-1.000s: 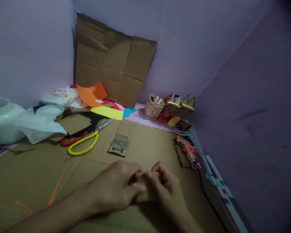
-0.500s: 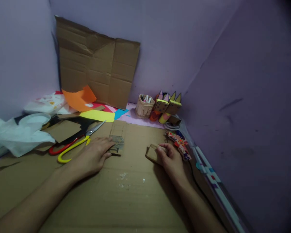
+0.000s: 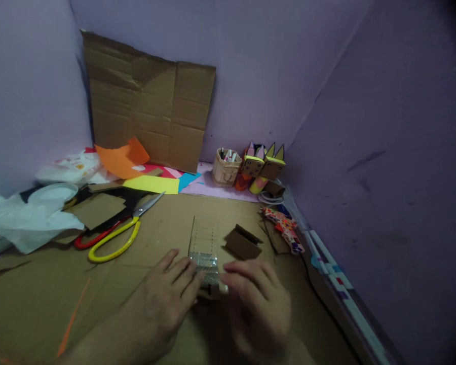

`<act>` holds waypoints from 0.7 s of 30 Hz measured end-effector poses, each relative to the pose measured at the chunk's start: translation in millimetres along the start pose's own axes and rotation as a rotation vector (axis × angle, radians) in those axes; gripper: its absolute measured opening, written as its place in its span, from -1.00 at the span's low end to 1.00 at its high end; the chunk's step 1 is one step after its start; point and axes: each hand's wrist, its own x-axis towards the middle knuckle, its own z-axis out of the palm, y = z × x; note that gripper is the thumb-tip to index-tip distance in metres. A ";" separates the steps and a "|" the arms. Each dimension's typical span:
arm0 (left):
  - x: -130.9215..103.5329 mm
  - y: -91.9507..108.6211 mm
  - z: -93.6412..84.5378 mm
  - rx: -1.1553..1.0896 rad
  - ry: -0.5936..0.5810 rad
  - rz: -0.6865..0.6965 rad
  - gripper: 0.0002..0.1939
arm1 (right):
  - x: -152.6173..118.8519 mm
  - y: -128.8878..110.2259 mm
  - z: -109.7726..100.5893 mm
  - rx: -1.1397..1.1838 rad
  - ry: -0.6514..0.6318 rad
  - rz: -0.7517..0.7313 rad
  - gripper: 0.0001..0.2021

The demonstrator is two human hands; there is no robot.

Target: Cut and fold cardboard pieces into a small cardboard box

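Observation:
A flat cardboard strip (image 3: pixel 204 235), with printed dashed lines and a patterned grey band under shiny tape, lies in front of me. My left hand (image 3: pixel 165 299) grips its near left edge, fingers together on the band and thumb hidden. On the other side, my right hand (image 3: pixel 258 301) is curled, its fingertips at the strip's near right corner; that hand is slightly blurred. Just beyond the right hand, a folded piece of cardboard (image 3: pixel 243 243) rests by itself. Scissors (image 3: pixel 117 241) with one red and one yellow handle lie open to the left.
Coloured paper (image 3: pixel 152 184), cardboard scraps (image 3: pixel 99 208) and a white plastic bag (image 3: pixel 34 225) crowd the left. Behind stand a pen holder (image 3: pixel 226 170) and animal-faced paper figures (image 3: pixel 264 167). A patterned glue gun (image 3: pixel 283 228) with a black cord lies right. A large cardboard sheet (image 3: pixel 152 111) leans on the wall.
The folded cardboard has left my right hand and lies on the surface. The taped strip has come nearer and to the right with my left hand, and my right hand has moved to it.

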 end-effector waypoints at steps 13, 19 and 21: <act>-5.1 8.3 0.7 -0.141 0.089 -0.130 -0.65 | -8.6 12.8 -1.4 0.283 -0.377 0.181 -0.43; -2.3 -4.6 8.5 -0.315 0.065 -0.218 -0.56 | -6.3 14.5 -0.2 0.225 -0.449 0.283 -0.57; -1.7 -6.4 13.4 -0.364 0.092 -0.219 -0.61 | -6.7 16.3 2.1 0.198 -0.447 0.270 -0.61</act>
